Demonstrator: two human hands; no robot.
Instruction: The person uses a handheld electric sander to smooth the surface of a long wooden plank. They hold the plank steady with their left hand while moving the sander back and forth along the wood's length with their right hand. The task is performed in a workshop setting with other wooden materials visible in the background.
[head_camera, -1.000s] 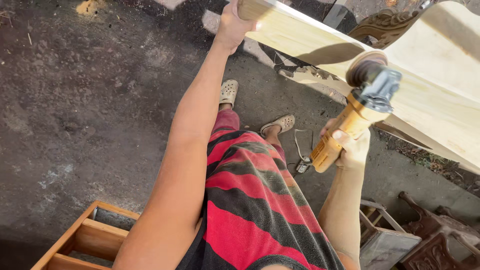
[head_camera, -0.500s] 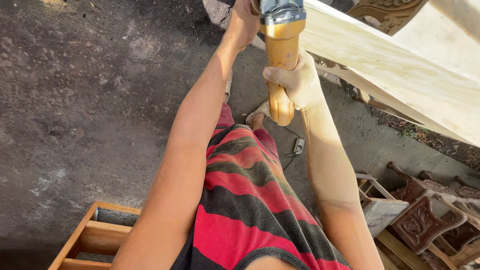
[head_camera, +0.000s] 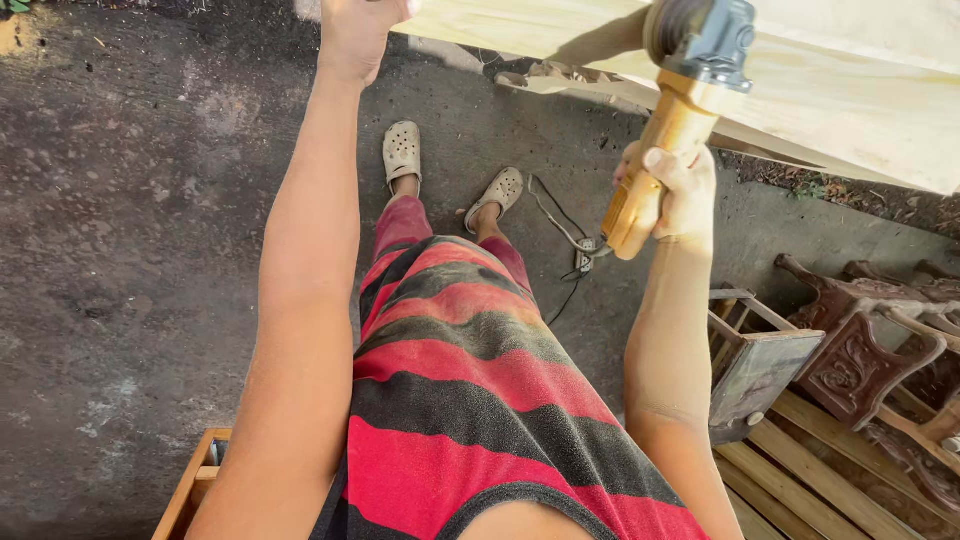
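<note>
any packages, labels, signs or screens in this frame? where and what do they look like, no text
None visible: no package, label, sign or screen.
Right hand: grips a yellow power sander, plain body, grey head against the pale wood panel.
Left hand: holds the panel's edge.
Ground: a small plug socket on a cord, no marking readable.

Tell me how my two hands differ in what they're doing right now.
The left hand grips the end of the pale wooden board at the top of the view; the right hand sits lower, wrapped round the yellow power sander. The left arm stretches straight, the right bends. Both hands are closed on something.
</note>
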